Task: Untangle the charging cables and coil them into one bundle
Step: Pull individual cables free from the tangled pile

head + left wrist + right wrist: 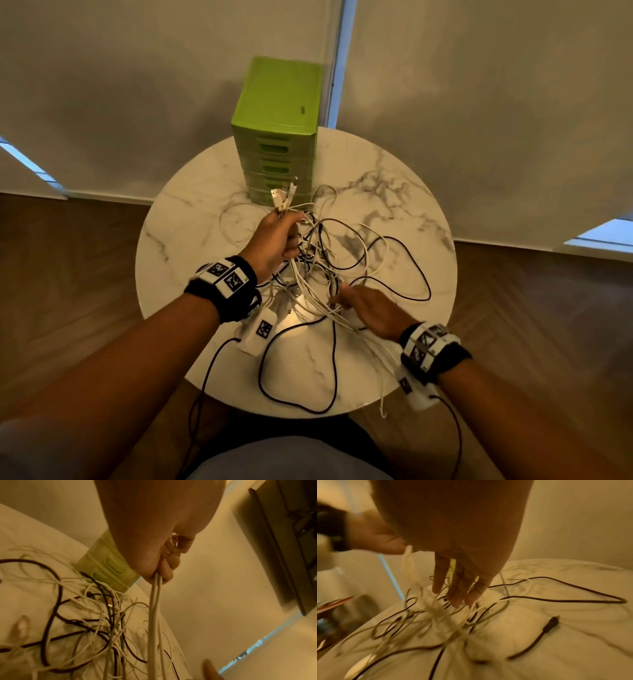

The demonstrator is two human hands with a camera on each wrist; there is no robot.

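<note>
Your left hand (274, 240) grips white cable ends (284, 197), raised before green drawer unit (277, 137). Right hand (370, 308) flat, fingers straight, on tangle (325, 270) nearer you. Risk: pulling up tightens knots, drags black cable (404, 267) off table (191, 222).

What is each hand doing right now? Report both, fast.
Left hand: closed around a bunch of white cables, lifted above the table.
Right hand: open, fingers straight, reaching into the tangle, gripping nothing.
</note>
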